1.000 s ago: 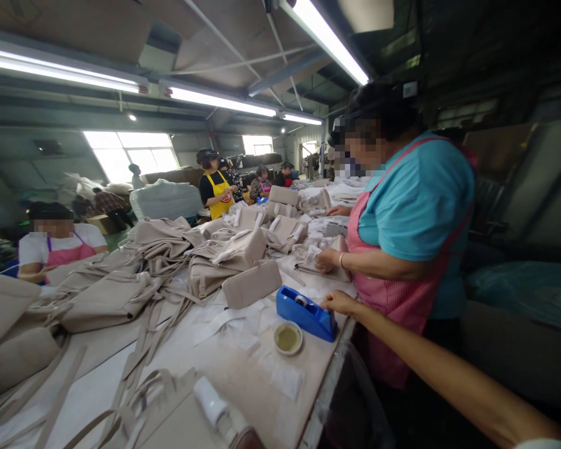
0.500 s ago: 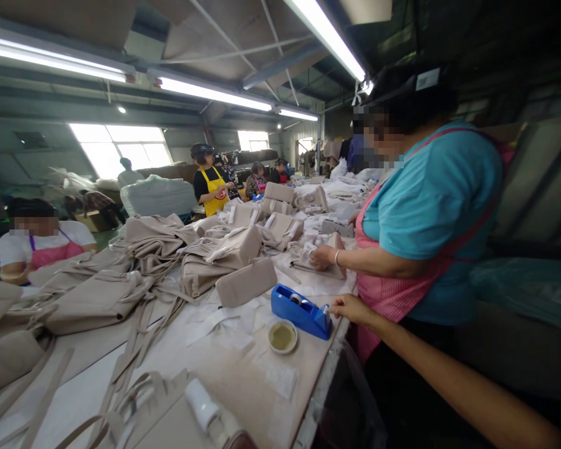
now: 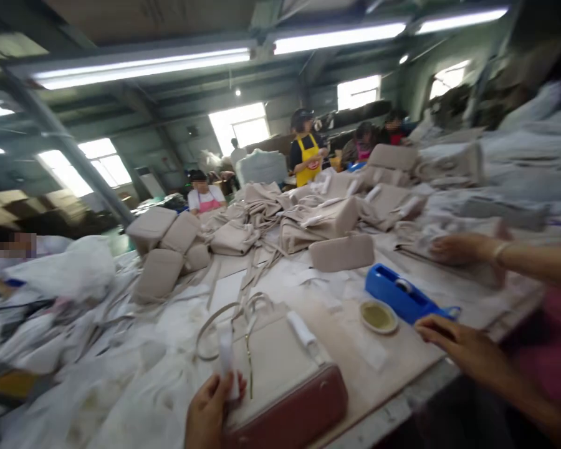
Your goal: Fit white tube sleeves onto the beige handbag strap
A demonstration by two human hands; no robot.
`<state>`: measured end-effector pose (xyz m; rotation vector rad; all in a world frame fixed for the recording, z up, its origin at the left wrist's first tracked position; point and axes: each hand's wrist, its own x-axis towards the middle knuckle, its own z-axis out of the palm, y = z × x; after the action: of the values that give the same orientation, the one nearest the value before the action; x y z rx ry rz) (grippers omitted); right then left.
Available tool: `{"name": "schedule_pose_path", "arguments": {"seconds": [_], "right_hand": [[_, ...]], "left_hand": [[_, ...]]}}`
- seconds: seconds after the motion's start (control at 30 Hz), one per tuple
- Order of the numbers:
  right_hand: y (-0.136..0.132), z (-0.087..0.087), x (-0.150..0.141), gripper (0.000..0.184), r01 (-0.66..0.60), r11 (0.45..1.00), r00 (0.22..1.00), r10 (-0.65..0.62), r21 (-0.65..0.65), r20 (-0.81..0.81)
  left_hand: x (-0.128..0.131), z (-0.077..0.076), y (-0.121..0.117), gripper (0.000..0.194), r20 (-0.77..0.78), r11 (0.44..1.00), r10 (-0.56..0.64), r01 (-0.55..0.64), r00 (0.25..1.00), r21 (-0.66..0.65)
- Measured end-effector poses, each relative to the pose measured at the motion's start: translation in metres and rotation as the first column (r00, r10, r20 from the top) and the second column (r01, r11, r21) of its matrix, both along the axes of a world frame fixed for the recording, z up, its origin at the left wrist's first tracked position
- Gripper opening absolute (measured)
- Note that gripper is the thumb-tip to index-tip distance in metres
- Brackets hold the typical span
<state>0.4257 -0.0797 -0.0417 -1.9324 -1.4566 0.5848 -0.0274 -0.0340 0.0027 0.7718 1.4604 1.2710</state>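
The beige handbag (image 3: 271, 355) lies on the worktable (image 3: 404, 371) directly in front of the wearer, near its edge. Status: 1 white sleeve (image 3: 300, 328) covers a strap section at the bag's right side. At the left side, the left hand (image 3: 210, 405) grasps a white wrap strip (image 3: 226, 355) between thumb and fingers. The strip stands roughly upright, just beside a gold-coloured line (image 3: 249, 362), possibly a zipper. Judged from this state, the right-side covering is in place and the left-side covering is incomplete. Whether either covering is fastened cannot be determined.

Orientation: the reddish-brown base (image 3: 303, 411) faces the wearer; the handle loop (image 3: 206, 324) points away, toward the far left. The long axis of the base runs obliquely from near left to far right.

The right hand (image 3: 467, 349) is positioned at the near end of the blue tape dispenser (image 3: 410, 300), fingers bent, thumb close to the index finger. Blur prevents confirmation of whether these fingers grasp tape. A round dish (image 3: 394, 324) is located just beside the dispenser.
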Motion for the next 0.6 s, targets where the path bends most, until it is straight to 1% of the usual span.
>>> {"name": "schedule_pose_path", "arguments": {"seconds": [0.03,0.07,0.1,0.13,0.17,0.2,0.27,0.33,0.37,0.43,0.5,0.6], "right_hand": [[0.008,0.009,-0.027,0.028,-0.09,0.995,0.994,0.091,0.033,-0.057],[0.015,0.02,-0.058,0.027,-0.18,0.981,0.975,0.187,0.069,-0.117],[0.021,0.032,-0.091,0.024,-0.301,0.947,0.932,0.317,0.113,-0.178],[0.026,0.043,-0.125,0.021,-0.435,0.888,0.856,0.46,0.151,-0.235],[0.031,0.053,-0.158,0.019,-0.526,0.828,0.781,0.56,0.192,-0.276],[0.037,0.059,-0.188,0.017,-0.572,0.785,0.721,0.619,0.237,-0.313],[0.049,0.063,-0.238,0.015,-0.661,0.67,0.6,0.742,0.337,-0.3],[0.061,0.057,-0.272,0.017,-0.704,0.591,0.53,0.806,0.393,-0.264],[0.067,0.052,-0.285,0.018,-0.715,0.573,0.522,0.818,0.4,-0.241],[0.075,0.042,-0.301,0.016,-0.721,0.575,0.545,0.815,0.387,-0.195],[0.08,0.036,-0.311,0.014,-0.722,0.599,0.592,0.794,0.348,-0.139],[0.081,0.034,-0.318,0.009,-0.71,0.644,0.662,0.748,0.284,-0.04]], "left_hand": [[-0.006,-0.007,0.003,0.042,0.006,0.997,-0.071,0.071,0.997,0.002],[-0.011,-0.014,0.005,0.042,0.009,0.995,-0.097,0.097,0.995,0.002],[-0.015,-0.019,0.006,0.042,0.006,0.992,-0.128,0.128,0.992,0.008],[-0.017,-0.023,0.005,0.042,-0.001,0.989,-0.144,0.144,0.99,0.017],[-0.018,-0.024,0.004,0.041,-0.008,0.989,-0.146,0.146,0.989,0.025],[-0.017,-0.025,0.003,0.04,-0.014,0.988,-0.153,0.154,0.988,0.035],[-0.014,-0.022,0.0,0.036,-0.005,0.981,-0.18,0.18,0.984,0.068],[-0.012,-0.016,-0.002,0.032,0.044,0.973,-0.214,0.209,0.976,0.097],[-0.011,-0.014,-0.002,0.031,0.076,0.971,-0.223,0.215,0.972,0.103],[-0.011,-0.01,-0.002,0.03,0.145,0.975,-0.214,0.202,0.966,0.09],[-0.012,-0.008,-0.002,0.029,0.19,0.983,-0.181,0.171,0.965,0.071],[-0.015,-0.007,-0.003,0.024,0.221,0.989,-0.148,0.138,0.964,0.062]]}}
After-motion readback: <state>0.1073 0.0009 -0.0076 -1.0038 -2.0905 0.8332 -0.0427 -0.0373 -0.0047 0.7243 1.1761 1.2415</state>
